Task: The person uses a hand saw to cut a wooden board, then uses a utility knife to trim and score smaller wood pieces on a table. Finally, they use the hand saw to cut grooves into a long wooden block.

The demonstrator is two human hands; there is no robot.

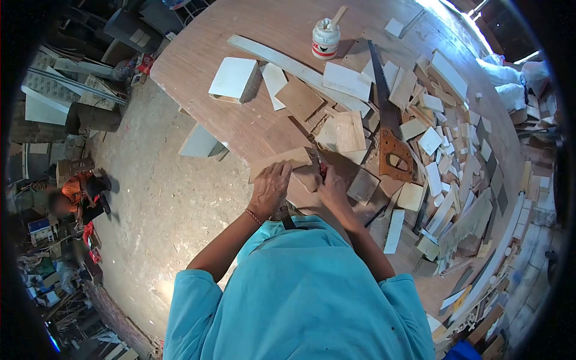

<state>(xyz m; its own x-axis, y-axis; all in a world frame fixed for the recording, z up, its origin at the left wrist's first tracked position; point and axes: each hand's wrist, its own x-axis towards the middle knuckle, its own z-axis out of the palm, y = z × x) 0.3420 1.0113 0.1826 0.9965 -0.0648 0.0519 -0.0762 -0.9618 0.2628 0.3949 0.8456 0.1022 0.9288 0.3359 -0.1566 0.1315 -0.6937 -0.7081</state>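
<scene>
Near the table's edge, a flat piece of brown wood (294, 158) lies under my left hand (271, 185), whose fingers are closed on its near side. My right hand (333, 187) is wrapped round a red-handled tool (323, 170), held upright against the right end of that wood. The tool's thin upper part shows just above the fist; its kind is hard to tell. To the right, a handsaw (393, 150) with a wooden handle lies among offcuts, its blade pointing away. Square boards (350, 131) lie just beyond my hands.
A glue jar (326, 39) with a stick stands at the table's far side. A white box-like block (234, 79) and a long strip (276, 59) lie nearer. Many offcuts (431, 141) are heaped on the right. Another person (78, 192) is low on the floor at left.
</scene>
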